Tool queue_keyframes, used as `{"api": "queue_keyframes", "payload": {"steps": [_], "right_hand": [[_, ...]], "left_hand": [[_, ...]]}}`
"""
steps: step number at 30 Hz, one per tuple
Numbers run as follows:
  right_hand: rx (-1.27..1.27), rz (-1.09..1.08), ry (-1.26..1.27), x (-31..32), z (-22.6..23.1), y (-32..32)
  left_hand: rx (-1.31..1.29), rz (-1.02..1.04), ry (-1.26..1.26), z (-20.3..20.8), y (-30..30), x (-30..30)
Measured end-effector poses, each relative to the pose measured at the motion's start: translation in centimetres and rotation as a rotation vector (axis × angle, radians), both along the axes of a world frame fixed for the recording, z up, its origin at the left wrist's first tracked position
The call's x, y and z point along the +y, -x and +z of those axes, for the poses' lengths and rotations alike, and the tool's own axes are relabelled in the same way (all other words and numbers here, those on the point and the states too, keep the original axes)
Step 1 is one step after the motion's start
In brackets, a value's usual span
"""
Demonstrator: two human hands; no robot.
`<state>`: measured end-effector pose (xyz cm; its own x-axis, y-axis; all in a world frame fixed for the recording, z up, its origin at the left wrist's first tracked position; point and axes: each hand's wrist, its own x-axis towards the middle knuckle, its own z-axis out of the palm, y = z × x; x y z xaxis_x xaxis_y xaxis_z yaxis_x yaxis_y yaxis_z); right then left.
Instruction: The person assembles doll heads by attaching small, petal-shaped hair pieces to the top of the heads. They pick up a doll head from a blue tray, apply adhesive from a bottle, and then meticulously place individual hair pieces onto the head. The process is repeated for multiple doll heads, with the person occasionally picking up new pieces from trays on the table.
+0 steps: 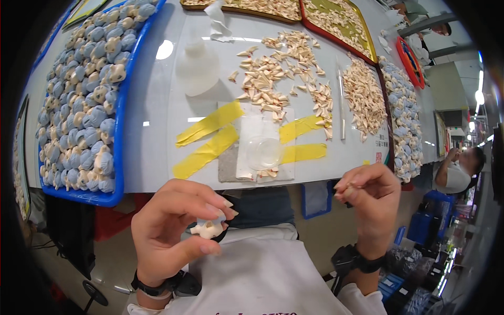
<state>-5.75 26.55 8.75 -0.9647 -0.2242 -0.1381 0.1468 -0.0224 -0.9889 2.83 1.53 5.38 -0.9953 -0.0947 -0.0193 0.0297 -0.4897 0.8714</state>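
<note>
Your left fingers [191, 200] have got a blue-and-cream figurine [208, 229] pinched; right fingers [363, 177] bunched almost together, can't tell if they're holding anything.

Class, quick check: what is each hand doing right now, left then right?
Left hand: holding a small blue-and-cream figure.
Right hand: closed in a pinch; whether it holds anything cannot be told.

Smooth matt figurine [210, 230], glossy blue plastic tray [86, 196], wrinkled shiny tape [210, 125], translucent plastic bottle [197, 72], glossy tabletop [149, 152]
</note>
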Motion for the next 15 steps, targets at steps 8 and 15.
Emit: {"api": "queue_keyframes", "payload": {"steps": [8,15], "right_hand": [[0.099,0.028,0.097,-1.7,-0.8,0.1],[0.077,0.093,0.216,-2.7,-0.6,0.8]], "left_hand": [[0.021,0.098,0.098,-0.8,1.0,0.8],[0.048,0.113,0.038,-1.8,1.2,0.5]]}}
